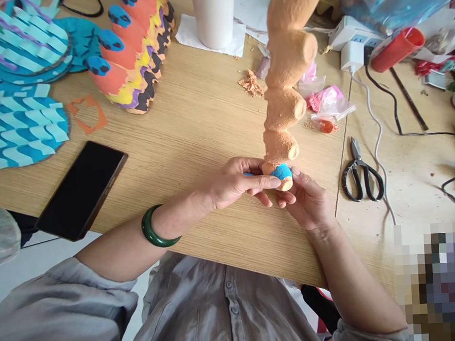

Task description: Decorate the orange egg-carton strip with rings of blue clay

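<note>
I have the left hand (236,183) and right hand (307,199) together, pinching the foot of an orange textured branch-shaped sculpture (282,94), which rises upright above the wooden surface (198,126) near its edge. The grip around the blue patch (281,171) seems meant to steady the tall piece from both sides. Black-handled scissors (362,171) lie to the right, within easy reach.

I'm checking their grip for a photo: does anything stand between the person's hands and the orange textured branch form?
Nothing visible does. The left hand and right hand touch the orange textured branch form directly, at its blue-painted end.
</note>
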